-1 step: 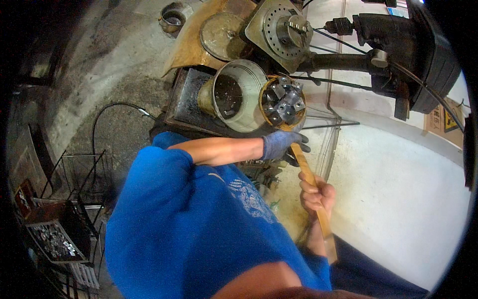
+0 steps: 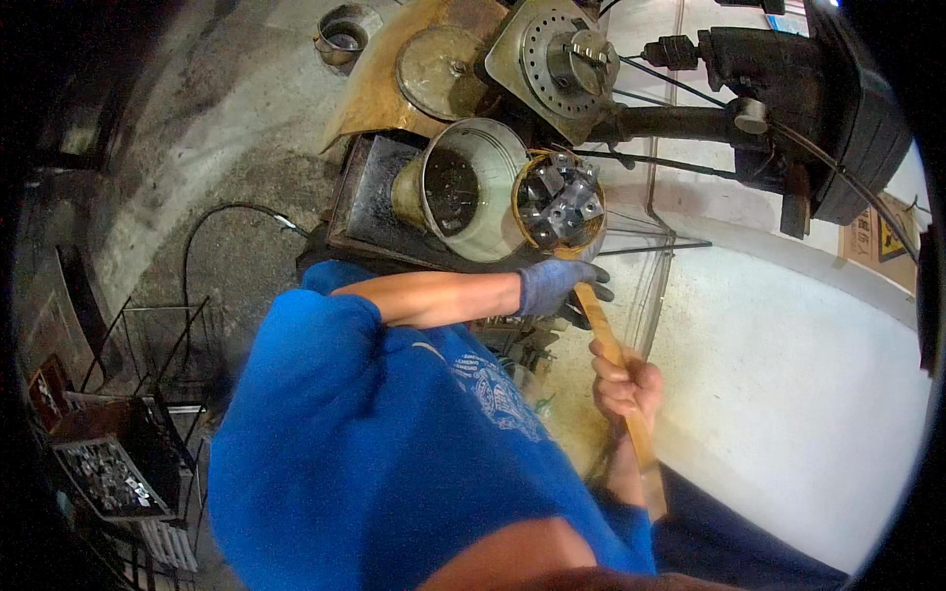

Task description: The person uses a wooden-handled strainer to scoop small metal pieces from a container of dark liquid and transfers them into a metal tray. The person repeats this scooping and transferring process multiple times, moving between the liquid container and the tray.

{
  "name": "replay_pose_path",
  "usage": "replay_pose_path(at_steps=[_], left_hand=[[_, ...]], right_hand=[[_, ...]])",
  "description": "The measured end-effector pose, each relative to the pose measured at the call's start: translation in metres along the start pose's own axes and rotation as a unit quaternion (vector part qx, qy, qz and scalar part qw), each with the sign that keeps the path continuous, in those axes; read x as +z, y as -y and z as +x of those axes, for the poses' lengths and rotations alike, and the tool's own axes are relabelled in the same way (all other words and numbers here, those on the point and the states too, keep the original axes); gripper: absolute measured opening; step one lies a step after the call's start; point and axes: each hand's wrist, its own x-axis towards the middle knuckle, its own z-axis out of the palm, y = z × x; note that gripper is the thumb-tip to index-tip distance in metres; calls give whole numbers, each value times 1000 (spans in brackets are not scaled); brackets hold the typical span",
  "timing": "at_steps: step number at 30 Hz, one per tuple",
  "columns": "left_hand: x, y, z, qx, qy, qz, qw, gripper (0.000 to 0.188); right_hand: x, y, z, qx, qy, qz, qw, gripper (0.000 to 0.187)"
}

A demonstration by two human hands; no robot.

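A flat, yellowish wooden-looking strip [image 2: 610,340] slants between my hands, running down beside my blue sleeve. My left hand [image 2: 552,287], in a dark blue-grey glove, is closed at the strip's upper end; some fingers are hidden behind it. Lower down, my bare right hand [image 2: 626,387] wraps its fingers around the strip. Just beyond the gloved hand is a round, yellow-rimmed basket [image 2: 516,215] full of shiny metal blocks [image 2: 564,209]. A pale bucket [image 2: 501,167] tilts against its left side, with dark liquid or residue and small bits inside.
A drill press [image 2: 764,74] reaches in from the upper right, near a round drilled plate [image 2: 537,69]. The bucket rests by a dark metal bench [image 2: 370,187]. A white wall [image 2: 788,374] stands at the right. At lower left, a rack holds a tray of small metal parts [image 2: 103,478].
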Motion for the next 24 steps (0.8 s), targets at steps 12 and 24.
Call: replay_pose_path(at_steps=[12, 24], left_hand=[[6, -5, -8, -6, 13, 24, 1000, 36], [10, -13, -14, -34, 0, 16, 999, 33]], right_hand=[[6, -11, 0, -11, 15, 14, 1000, 55], [12, -10, 4, -8, -5, 24, 1000, 56]])
